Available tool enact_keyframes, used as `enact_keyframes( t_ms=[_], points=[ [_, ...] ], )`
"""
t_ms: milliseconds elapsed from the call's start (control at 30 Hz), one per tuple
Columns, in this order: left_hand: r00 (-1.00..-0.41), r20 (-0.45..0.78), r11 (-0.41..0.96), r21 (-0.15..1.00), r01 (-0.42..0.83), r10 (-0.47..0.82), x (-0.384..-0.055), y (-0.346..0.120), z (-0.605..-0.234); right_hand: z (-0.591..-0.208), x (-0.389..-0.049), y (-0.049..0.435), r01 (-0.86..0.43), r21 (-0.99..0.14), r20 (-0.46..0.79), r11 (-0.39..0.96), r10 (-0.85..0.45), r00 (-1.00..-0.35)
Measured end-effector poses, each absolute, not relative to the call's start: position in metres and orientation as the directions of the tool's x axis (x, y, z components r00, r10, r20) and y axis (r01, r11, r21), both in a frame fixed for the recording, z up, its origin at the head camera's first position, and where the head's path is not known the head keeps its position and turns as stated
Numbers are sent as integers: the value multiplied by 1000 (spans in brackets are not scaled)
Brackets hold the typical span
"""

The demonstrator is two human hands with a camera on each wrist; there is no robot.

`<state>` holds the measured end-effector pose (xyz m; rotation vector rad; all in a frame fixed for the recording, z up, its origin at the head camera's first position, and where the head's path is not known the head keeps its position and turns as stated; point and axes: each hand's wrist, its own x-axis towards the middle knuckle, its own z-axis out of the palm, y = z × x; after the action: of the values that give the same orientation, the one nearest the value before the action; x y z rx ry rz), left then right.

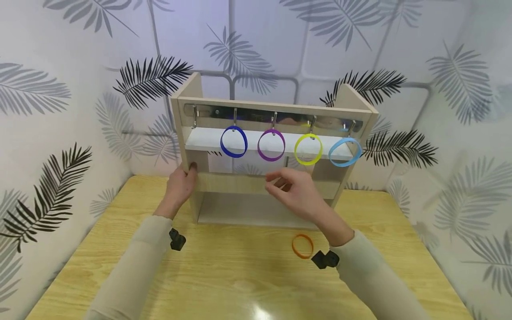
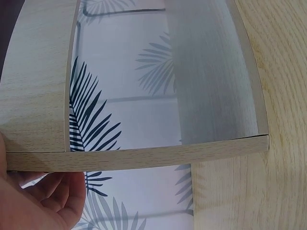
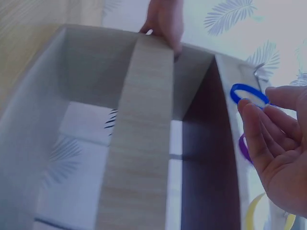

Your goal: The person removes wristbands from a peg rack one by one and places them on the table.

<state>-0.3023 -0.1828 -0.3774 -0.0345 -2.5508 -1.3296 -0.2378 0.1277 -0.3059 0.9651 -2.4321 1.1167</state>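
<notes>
A pale wood-grain shelf unit (image 1: 230,183) stands upright on the yellow wooden table (image 1: 224,271), just past the centre toward twelve o'clock in the head view. The person's left hand (image 1: 180,187), at nine o'clock from the right one, grips the unit's left side panel; the left wrist view shows its fingers curled behind that panel.

The right hand (image 1: 298,192) hovers in front of the unit, its fingers loosely bent and relaxed, thumb and fingertips apart, holding nothing. Along the unit's upper front runs a shiny metal rail (image 1: 256,114) with five hooks, four of them carrying a thin band. Reckoned from the right hand, the dark blue band (image 1: 235,155) hangs at ten o'clock, the purple band (image 1: 272,159) at eleven, the yellow band (image 1: 308,163) near one and the light blue band (image 1: 341,165) at two. In the right wrist view the dark blue band appears right by the fingertips.

An orange band (image 1: 294,246) lies on the table between five and six o'clock from the right hand, just in front of the unit and near the black wrist device (image 1: 326,259) at the cuff. Both sleeves are pale; the left sleeve (image 1: 140,262) comes in from seven o'clock, the right sleeve (image 1: 372,266) from five. Behind everything, the white wall (image 1: 256,26) carries grey and black feathery leaf prints.
</notes>
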Motion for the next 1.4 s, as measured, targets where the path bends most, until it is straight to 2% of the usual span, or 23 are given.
enact_keyframes(
  t_ms=[200,500,767,967,1133,1400],
  points=[
    [-961,255,595,791,142,-110,-305,-185,-378,-279,-235,104,-725,-496,597,478,-418,-685],
    [-958,263,599,787,145,-113,-307,-185,-378,-258,-251,77,-731,-388,668,561,-375,-643],
    [-960,262,578,801,155,-104,-304,-185,-380,-256,-262,57,-709,-357,635,608,-399,-662],
    [-960,260,582,799,153,-104,-303,-183,-380,-258,-270,51,-710,-330,664,621,-382,-643],
    [-958,271,586,793,165,-97,-303,-182,-380,-259,-275,48,-696,-372,667,614,-344,-660],
    [-956,273,592,789,162,-103,-305,-184,-381,-261,-277,42,-644,-550,603,532,-280,-747]
  ],
)
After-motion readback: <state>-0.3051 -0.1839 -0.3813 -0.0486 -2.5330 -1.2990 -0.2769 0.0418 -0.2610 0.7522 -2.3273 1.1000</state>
